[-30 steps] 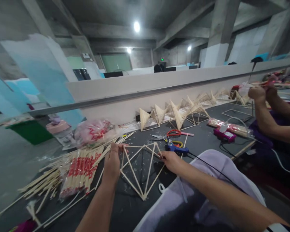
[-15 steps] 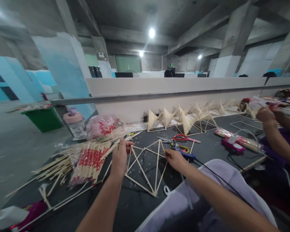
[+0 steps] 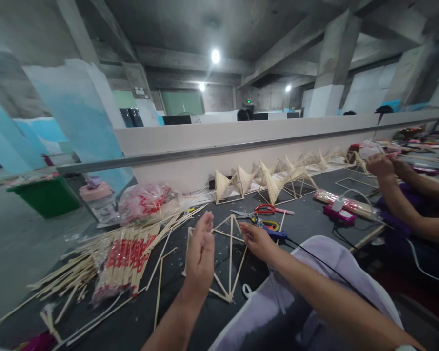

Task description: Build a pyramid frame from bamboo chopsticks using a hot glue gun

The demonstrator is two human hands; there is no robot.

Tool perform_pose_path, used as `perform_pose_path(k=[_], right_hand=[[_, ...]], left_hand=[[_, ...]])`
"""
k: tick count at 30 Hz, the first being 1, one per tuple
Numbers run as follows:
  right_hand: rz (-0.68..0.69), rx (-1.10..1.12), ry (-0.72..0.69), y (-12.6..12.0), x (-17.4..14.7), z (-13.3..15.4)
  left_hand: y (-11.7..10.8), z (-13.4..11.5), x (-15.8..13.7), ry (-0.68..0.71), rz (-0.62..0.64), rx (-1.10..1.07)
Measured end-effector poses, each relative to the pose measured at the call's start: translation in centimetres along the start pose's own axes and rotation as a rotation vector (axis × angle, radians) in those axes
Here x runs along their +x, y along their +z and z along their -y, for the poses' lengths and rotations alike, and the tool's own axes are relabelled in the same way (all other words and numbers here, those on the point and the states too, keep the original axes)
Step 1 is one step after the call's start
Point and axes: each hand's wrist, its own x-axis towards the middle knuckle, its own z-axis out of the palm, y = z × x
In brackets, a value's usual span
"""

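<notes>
A frame of thin wooden sticks (image 3: 230, 258) joined into triangles stands on the dark table in front of me. My left hand (image 3: 200, 251) is held upright at its left side, fingers stretched and palm turned inward, hiding part of the frame. Whether it touches the sticks I cannot tell. My right hand (image 3: 258, 240) has its thumb and fingertips closed on a slanting stick near the frame's top right corner. Just beyond that hand lie red-handled scissors (image 3: 265, 209), yellow-handled cutters (image 3: 270, 225) and a blue-handled tool (image 3: 277, 234) with a black cord.
Loose sticks (image 3: 64, 270) and red-banded stick packs (image 3: 126, 256) lie at left, near a plastic bag (image 3: 146, 200) and a pink-lidded bottle (image 3: 98, 200). Finished twisted stick models (image 3: 269, 183) line the partition. At right are a purple device (image 3: 338, 214) and a co-worker's arms (image 3: 398, 195).
My left hand has let go of the frame's upper left corner, straightened its fingers and moved right across it. My right hand stays at the right corner. The view has turned slightly right.
</notes>
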Motion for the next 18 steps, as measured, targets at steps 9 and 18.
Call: perform_pose_path(k=[9, 18], right_hand=[[0.016, 0.045, -0.004, 0.2, 0.1, 0.0], [0.062, 0.001, 0.022, -0.1, 0.0, 1.3]], left_hand=[[3.1, 2.7, -1.0, -0.243, 0.264, 0.161], [4.7, 4.5, -1.0, -0.219, 0.231, 0.214]])
